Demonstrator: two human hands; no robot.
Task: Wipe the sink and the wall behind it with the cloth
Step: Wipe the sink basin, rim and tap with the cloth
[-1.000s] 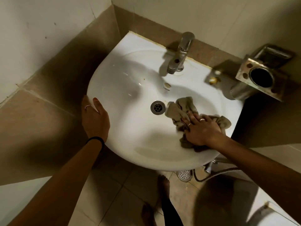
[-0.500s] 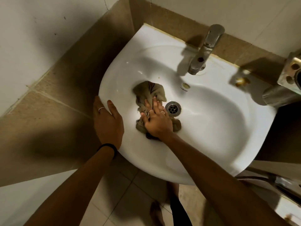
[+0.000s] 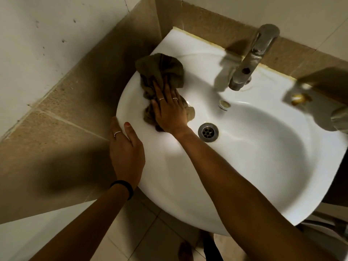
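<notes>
A white ceramic sink [image 3: 244, 166] fills most of the view, set into a corner of tan and cream tiled wall [image 3: 75, 87]. A crumpled brown cloth [image 3: 162, 72] lies on the sink's upper left rim and inner slope. The right hand [image 3: 169, 112] presses flat on the cloth, fingers spread, rings on two fingers. The left hand [image 3: 126, 149] rests open on the sink's left edge, holding nothing, a dark band at the wrist. A steel tap [image 3: 252, 57] stands at the back rim; the round drain [image 3: 208, 132] sits just right of the right wrist.
</notes>
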